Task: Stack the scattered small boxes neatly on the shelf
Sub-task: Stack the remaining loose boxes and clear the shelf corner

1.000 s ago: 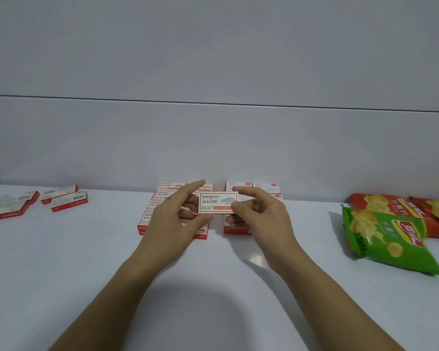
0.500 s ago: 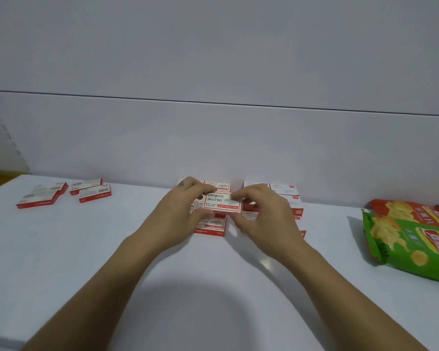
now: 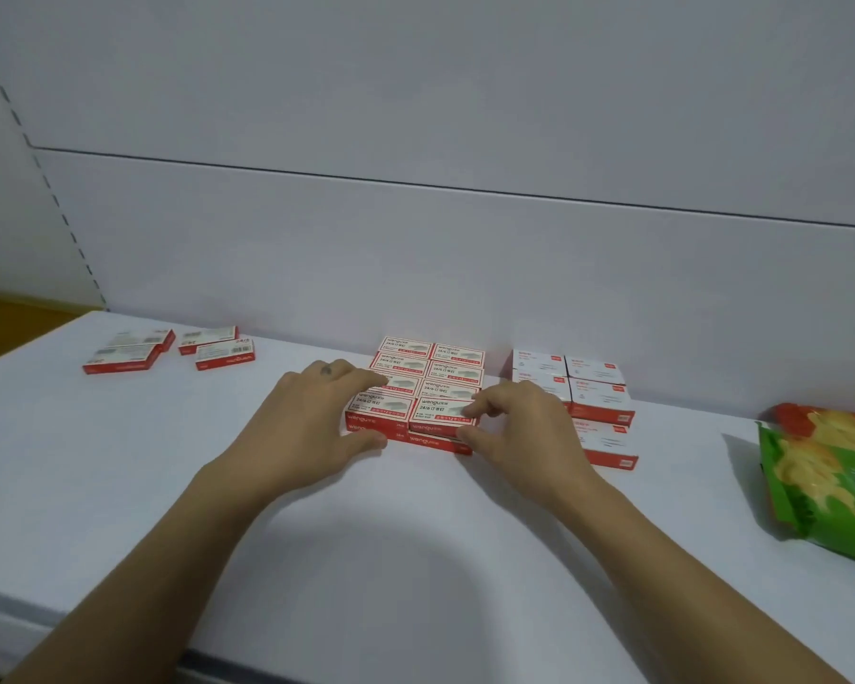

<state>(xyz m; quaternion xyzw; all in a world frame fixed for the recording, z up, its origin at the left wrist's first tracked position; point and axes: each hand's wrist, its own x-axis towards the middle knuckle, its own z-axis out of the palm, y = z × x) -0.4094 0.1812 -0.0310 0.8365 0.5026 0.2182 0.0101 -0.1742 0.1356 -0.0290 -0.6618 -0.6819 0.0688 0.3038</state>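
Lowered onto the stack (image 3: 407, 349), the box (image 3: 440, 417) is pinched by the right hand (image 3: 522, 429), the left hand (image 3: 307, 422) laid flat beside it; edges should be squared.

The white shelf (image 3: 119, 486) carries 4 loose boxes (image 3: 225, 355) at its left, a tight block of red-and-white boxes (image 3: 452, 370) mid-shelf, white-topped boxes (image 3: 596, 390) just right, and a green chip bag (image 3: 830, 486) far right.

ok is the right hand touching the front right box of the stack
Touching. The head view shows the right hand with fingertips on top of the front right box and thumb against its right end.
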